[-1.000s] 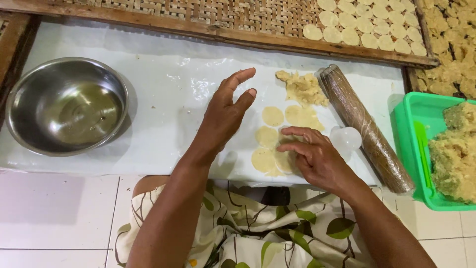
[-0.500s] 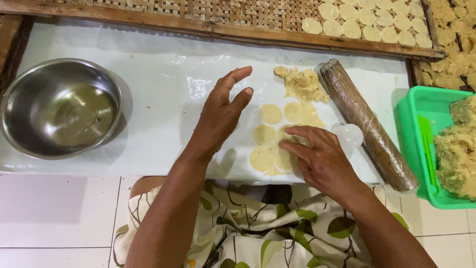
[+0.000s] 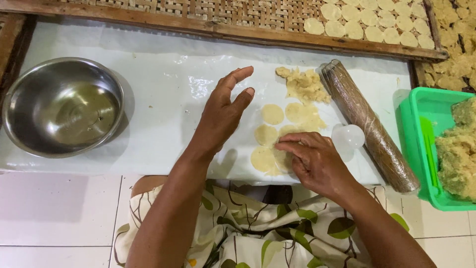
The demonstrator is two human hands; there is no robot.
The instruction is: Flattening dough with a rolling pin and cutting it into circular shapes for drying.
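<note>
Several thin dough discs (image 3: 272, 114) lie on the white sheet (image 3: 148, 99); your right hand (image 3: 315, 161) pinches one disc's edge to lift it, while your left hand (image 3: 223, 114), fingers spread, hovers clear beside them.

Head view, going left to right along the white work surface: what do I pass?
Steel bowl → left hand → flat dough rounds → small clear cup → wrapped rolling pin → green tub of crumbly dough.

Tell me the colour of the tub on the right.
Bright green tub, seen clearly in the head view.
</note>
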